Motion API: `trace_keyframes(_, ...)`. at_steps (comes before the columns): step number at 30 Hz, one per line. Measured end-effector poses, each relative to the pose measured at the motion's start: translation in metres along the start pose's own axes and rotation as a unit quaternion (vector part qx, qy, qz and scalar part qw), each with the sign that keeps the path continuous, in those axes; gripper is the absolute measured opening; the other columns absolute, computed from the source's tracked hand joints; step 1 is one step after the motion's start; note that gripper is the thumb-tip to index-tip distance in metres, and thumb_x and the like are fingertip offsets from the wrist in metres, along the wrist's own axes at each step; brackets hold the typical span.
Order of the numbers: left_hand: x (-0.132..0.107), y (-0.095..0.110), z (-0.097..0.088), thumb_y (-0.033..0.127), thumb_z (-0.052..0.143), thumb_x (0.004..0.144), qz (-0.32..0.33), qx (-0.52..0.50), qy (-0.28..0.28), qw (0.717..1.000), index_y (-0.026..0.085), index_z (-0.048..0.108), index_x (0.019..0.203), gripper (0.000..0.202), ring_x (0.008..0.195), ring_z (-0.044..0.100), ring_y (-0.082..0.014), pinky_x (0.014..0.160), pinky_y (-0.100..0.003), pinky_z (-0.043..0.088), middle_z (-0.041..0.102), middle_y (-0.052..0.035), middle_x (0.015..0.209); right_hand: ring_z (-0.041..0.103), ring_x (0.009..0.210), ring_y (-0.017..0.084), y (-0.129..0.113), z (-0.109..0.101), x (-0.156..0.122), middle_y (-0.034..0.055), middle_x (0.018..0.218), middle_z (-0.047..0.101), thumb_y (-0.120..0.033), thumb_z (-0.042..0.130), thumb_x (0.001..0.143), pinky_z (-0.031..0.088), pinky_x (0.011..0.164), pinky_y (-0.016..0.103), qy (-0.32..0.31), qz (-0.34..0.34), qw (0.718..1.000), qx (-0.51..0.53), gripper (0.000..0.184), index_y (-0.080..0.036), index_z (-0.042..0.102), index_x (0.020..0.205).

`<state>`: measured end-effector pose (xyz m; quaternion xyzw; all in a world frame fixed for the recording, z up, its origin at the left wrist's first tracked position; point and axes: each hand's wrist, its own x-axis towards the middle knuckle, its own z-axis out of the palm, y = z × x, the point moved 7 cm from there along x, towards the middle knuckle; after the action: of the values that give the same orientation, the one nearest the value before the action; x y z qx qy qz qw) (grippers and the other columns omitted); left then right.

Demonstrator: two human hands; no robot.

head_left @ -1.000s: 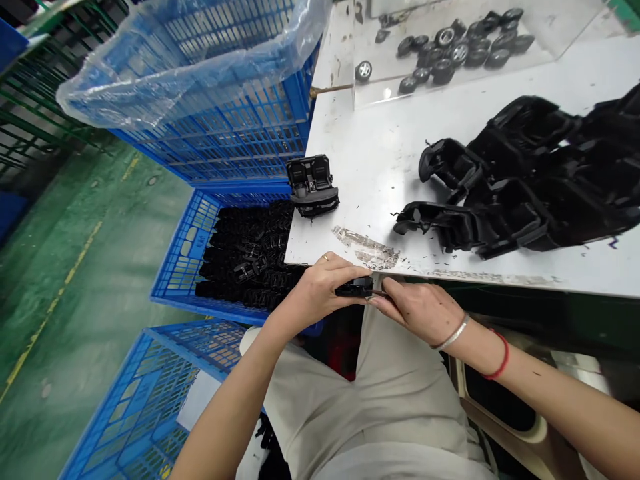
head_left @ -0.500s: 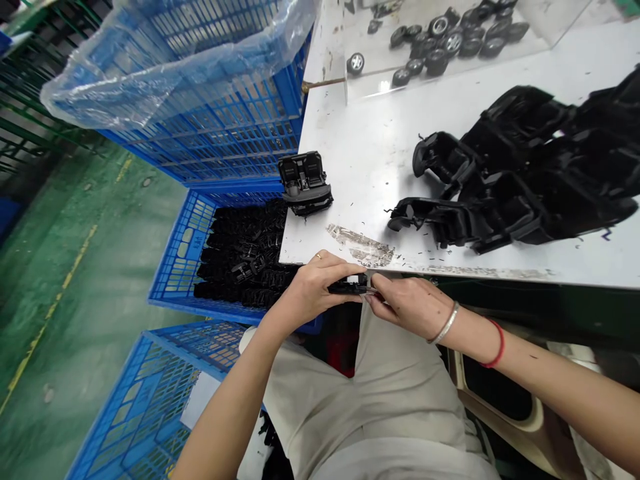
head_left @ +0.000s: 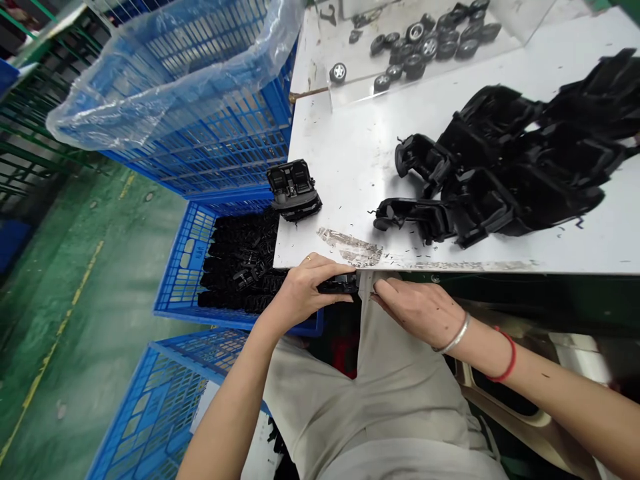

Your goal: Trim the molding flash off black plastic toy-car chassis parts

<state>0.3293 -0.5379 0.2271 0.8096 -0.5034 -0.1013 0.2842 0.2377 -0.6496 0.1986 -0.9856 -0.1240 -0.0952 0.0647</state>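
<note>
At the table's front edge, above my lap, my left hand point(head_left: 306, 288) is closed around a black plastic part point(head_left: 340, 284), thumb on one side and fingers on the other. My right hand point(head_left: 419, 308) is just to its right, a small gap away, with its fingers pinched together. Whatever those fingers hold, if anything, is hidden. A black toy-car interior point(head_left: 294, 190) with two moulded seats stands on the left corner of the white table point(head_left: 350, 153). Several similar black mouldings point(head_left: 480, 207) are heaped on the right side.
Small toy wheels point(head_left: 429, 48) lie in a clear tray point(head_left: 345, 100) at the back. A blue crate point(head_left: 173, 277) at left holds rows of black parts point(head_left: 240, 267). Another blue crate point(head_left: 225, 127), lined with plastic film, stands behind it. Black scraps dot the tabletop.
My right hand has drawn slightly away to the right from the black part. A metallic tip seen between the hands before is no longer visible. The view has shifted a little.
</note>
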Motion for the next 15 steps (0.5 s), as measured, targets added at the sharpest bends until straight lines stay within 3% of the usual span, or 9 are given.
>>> trace_keyframes(5,0.0007,0.0010,-0.0007,0.035,0.072,0.074,-0.009,0.001,-0.004,1.000,0.020,0.065,0.110,0.039,0.087,0.058,-0.0167,0.077,-0.028,0.049,0.068,-0.0040,0.089,0.041,0.042,0.010,-0.0003,-0.0053,-0.0023,-0.0025,0.055,0.050,-0.023,0.033,0.097,0.011,0.042,0.026,0.053,-0.010,0.998,-0.020,0.030,-0.019,0.049,0.072)
trace_keyframes(15,0.0011,-0.0004,-0.0004,0.037,0.072,0.073,-0.018,-0.001,-0.007,1.000,0.020,0.066,0.109,0.040,0.087,0.059,-0.0172,0.078,-0.028,0.048,0.068,-0.0043,0.090,0.041,0.043,0.010,-0.0022,-0.0070,-0.0035,-0.0026,0.055,0.050,-0.021,0.035,0.097,0.011,0.043,0.026,0.062,-0.007,0.998,-0.033,0.029,-0.019,0.048,0.072)
